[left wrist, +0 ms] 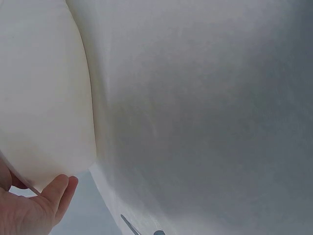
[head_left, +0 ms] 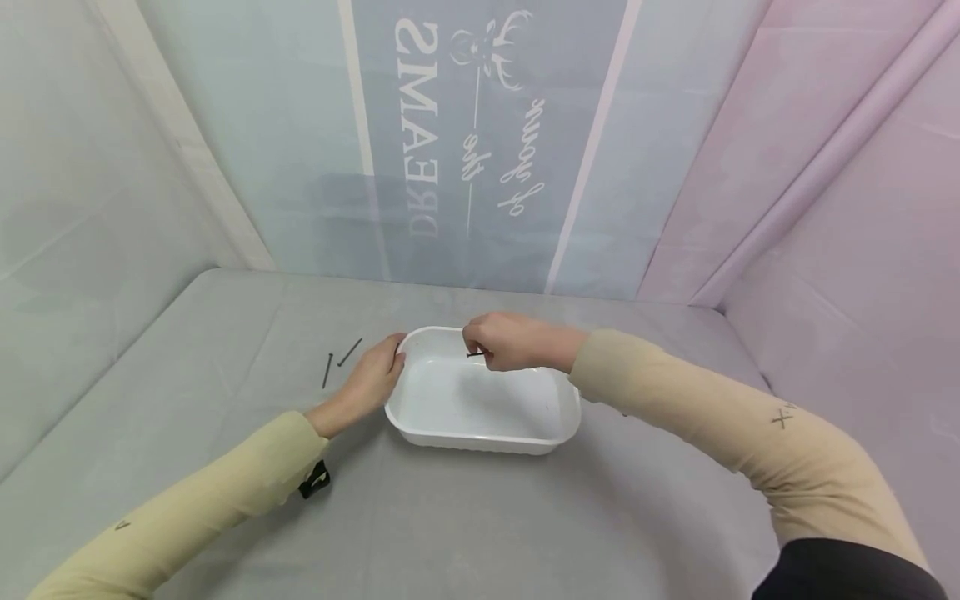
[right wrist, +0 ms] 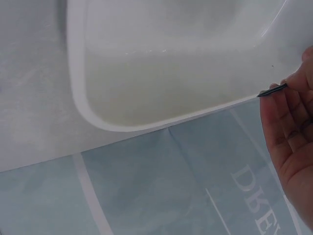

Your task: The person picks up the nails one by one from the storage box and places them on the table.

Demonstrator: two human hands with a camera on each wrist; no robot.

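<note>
A white, deep rectangular dish (head_left: 480, 437) with rounded corners stands on the grey cloth. At its left end, my left hand (head_left: 372, 377) grips the rim, and the left wrist view shows the fingers (left wrist: 56, 193) on the dish's outer wall. Over the far side of the dish, my right hand (head_left: 510, 340) pinches a slim dark screw (head_left: 476, 355) between thumb and fingertips. The right wrist view shows this screw (right wrist: 272, 90) with a pointed end sticking out; its thread cannot be made out. Two more dark screws (head_left: 327, 371) lie left of the dish.
Grey cloth (head_left: 450, 533) covers the work surface. A printed fabric wall (head_left: 480, 258) stands behind the dish, with fabric sides to left and right. A small black object (head_left: 315, 480) shows beneath the left sleeve. A tiny dark spot (head_left: 625, 414) peeks out below the right sleeve.
</note>
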